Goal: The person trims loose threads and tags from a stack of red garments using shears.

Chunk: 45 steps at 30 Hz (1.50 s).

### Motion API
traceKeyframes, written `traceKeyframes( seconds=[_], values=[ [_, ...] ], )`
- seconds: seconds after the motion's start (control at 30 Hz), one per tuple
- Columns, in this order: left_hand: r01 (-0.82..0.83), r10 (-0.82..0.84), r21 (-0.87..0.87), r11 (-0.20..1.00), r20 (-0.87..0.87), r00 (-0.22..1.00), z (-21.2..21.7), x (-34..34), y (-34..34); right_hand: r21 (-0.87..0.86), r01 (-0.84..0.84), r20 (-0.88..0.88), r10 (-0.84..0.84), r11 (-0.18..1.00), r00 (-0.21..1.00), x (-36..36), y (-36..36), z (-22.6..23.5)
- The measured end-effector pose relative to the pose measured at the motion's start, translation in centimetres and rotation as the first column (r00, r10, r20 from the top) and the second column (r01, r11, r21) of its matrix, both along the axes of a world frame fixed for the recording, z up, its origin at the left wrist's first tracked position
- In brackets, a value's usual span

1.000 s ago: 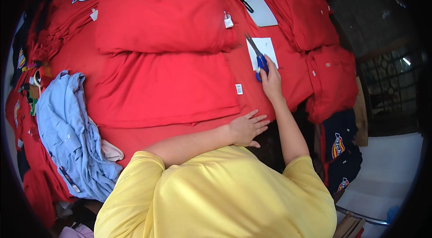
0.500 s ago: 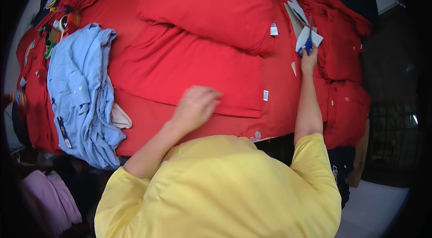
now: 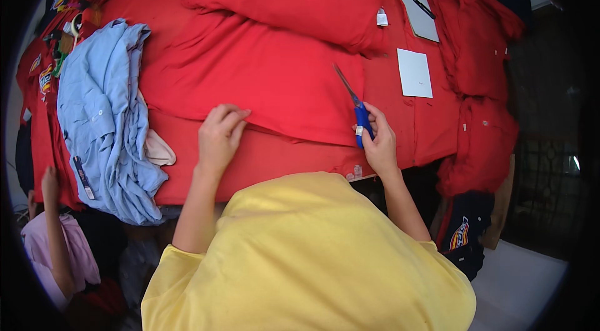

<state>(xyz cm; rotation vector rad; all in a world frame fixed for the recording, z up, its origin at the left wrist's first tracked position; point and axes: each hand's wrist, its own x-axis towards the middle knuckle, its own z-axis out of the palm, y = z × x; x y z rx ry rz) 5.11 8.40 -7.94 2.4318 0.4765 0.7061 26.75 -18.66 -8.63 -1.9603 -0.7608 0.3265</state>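
A red garment (image 3: pixel 269 81) lies spread across the middle of the table, its near edge toward me. My left hand (image 3: pixel 219 137) is at that edge, thumb and fingers closed on the fabric. In my right hand (image 3: pixel 381 143), at the garment's right near corner, is a pair of scissors (image 3: pixel 357 109) with blue handles. Their blades point away and to the left, over the garment. A small white tag shows beside the handles. Beyond the spread garment, a thick folded red bundle (image 3: pixel 287 0) rests across its far part.
To the left lies a light blue shirt (image 3: pixel 103 112). A white paper (image 3: pixel 414 73) and a notepad (image 3: pixel 415 12) with black thread snips (image 3: pixel 424 8) on it lie at right. Red garments (image 3: pixel 481 137) are piled along the right edge. Another person's hand (image 3: pixel 50 187) touches red cloth at far left.
My right hand has brought the scissors left and nearer, away from the papers. My left hand has shifted left to the garment's edge. The other person's arm has come into view at lower left.
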Motion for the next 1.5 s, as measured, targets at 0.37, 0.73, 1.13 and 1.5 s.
traceKeyframes(
  seconds=[0.37, 0.73, 1.13, 1.5],
  values=[
    [-0.164, 0.085, -0.567, 0.807, -0.165, 0.983, 12.3, 3.9, 10.4, 0.293, 0.227, -0.164, -0.185, 0.929, 0.969, 4.2, 0.9, 3.0],
    [-0.314, 0.199, -0.377, 0.871, -0.314, 0.928, 2.3, 5.8, 3.6, 0.463, 0.064, -0.181, 0.023, 0.884, 0.983, 5.3, 11.4, 3.4],
    [-0.154, 0.195, 0.422, 0.894, -0.055, 0.979, -1.4, 6.4, 8.2, 0.364, 0.011, 0.208, -0.093, 0.931, 0.974, -3.2, 17.7, -1.2],
    [-0.32, 0.371, 0.513, 0.797, 0.003, 0.929, -2.2, 11.0, 13.2, 0.392, 0.237, 0.111, -0.301, 0.889, 0.947, 5.7, 5.4, 1.8]
  ],
)
